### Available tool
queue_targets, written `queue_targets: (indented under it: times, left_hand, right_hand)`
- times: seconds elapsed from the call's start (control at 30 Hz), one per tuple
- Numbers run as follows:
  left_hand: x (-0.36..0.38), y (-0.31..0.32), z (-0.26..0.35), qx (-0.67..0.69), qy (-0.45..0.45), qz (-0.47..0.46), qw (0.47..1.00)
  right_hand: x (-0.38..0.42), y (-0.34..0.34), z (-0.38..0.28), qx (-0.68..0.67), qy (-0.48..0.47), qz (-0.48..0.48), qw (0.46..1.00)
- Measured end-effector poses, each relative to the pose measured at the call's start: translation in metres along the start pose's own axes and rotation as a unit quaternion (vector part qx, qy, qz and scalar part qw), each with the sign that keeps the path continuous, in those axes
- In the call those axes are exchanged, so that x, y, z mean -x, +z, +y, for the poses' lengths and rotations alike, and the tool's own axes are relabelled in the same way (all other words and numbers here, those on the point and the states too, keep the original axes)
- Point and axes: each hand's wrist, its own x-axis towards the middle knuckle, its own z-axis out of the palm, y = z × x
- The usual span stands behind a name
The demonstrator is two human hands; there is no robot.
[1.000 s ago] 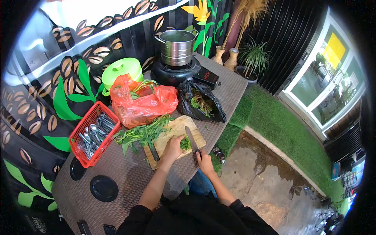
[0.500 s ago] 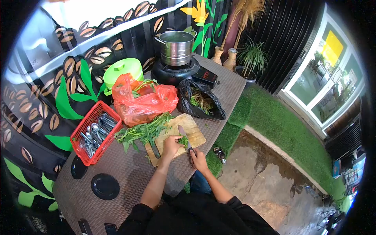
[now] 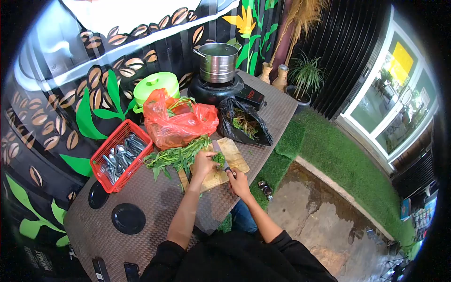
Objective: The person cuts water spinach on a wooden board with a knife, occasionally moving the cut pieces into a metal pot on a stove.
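Observation:
My left hand (image 3: 204, 163) is closed around a small bunch of cut green stems (image 3: 219, 160) over the wooden cutting board (image 3: 235, 154). In my right hand (image 3: 239, 182) is the handle of a knife (image 3: 226, 165), its blade pointing away from me and lying alongside the bunch. The bunch hides part of the blade. Left of the board, and overlapping its edge, lies a loose heap of long leafy greens (image 3: 176, 157). My left forearm covers the board's near left part.
Behind the greens sit a red plastic bag (image 3: 181, 124) and a black bag (image 3: 230, 127) with plant scraps. A red cutlery basket (image 3: 124, 176), black plates (image 3: 128, 218) and a green lidded container (image 3: 157, 87) are leftward. A steel pot (image 3: 218, 66) stands on a stove (image 3: 206, 93).
Both hands have shifted slightly away from me across the board, carrying the bunch and the knife. The whole view has also moved a little.

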Motion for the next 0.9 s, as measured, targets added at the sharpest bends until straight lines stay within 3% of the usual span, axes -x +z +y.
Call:
queue_targets:
  times: [0.1, 0.2, 0.33, 0.43, 0.47, 0.5, 0.57, 0.63, 0.7, 0.73, 0.77, 0.9]
  left_hand:
    - [-0.006, -0.008, 0.019, -0.065, -0.013, -0.003, 0.998]
    - [-0.017, -0.014, 0.028, -0.015, 0.010, 0.002, 1.000]
    - [-0.035, -0.028, 0.056, -0.089, -0.022, -0.025, 0.995]
    - [-0.046, -0.034, 0.078, -0.041, 0.001, 0.000, 0.999]
    - [-0.053, -0.037, 0.083, -0.111, 0.061, 0.028, 0.992]
    - [-0.061, -0.040, 0.091, -0.112, 0.062, 0.031, 0.991]
    - [-0.078, -0.047, 0.111, -0.109, 0.010, 0.009, 0.994]
    - [-0.105, -0.053, 0.123, -0.146, 0.045, 0.022, 0.988]
    - [-0.149, -0.056, 0.116, -0.055, 0.048, 0.013, 0.997]
    - [-0.156, -0.063, 0.141, -0.129, 0.099, 0.046, 0.986]
    - [-0.185, -0.068, 0.137, -0.083, 0.096, 0.028, 0.991]
    - [-0.265, -0.089, 0.202, -0.153, 0.065, 0.068, 0.984]
  right_hand:
    - [-0.005, -0.011, -0.020, -0.047, 0.056, -0.039, 0.997]
    - [-0.008, -0.025, -0.055, -0.118, 0.099, -0.061, 0.986]
    - [-0.023, -0.041, -0.084, -0.099, 0.097, -0.064, 0.988]
    - [-0.042, -0.055, -0.097, -0.121, 0.096, -0.088, 0.984]
    - [-0.051, -0.059, -0.101, -0.117, 0.085, -0.095, 0.985]
    - [-0.060, -0.064, -0.105, -0.113, 0.075, -0.101, 0.986]
    - [-0.080, -0.074, -0.119, -0.127, 0.083, -0.115, 0.982]
    - [-0.104, -0.086, -0.133, -0.125, 0.065, -0.125, 0.982]
    - [-0.134, -0.096, -0.149, -0.132, 0.044, -0.145, 0.980]
    - [-0.151, -0.102, -0.157, -0.133, 0.035, -0.160, 0.977]
    - [-0.172, -0.108, -0.167, -0.134, 0.026, -0.176, 0.975]
    - [-0.268, -0.132, -0.208, -0.166, 0.033, -0.186, 0.968]
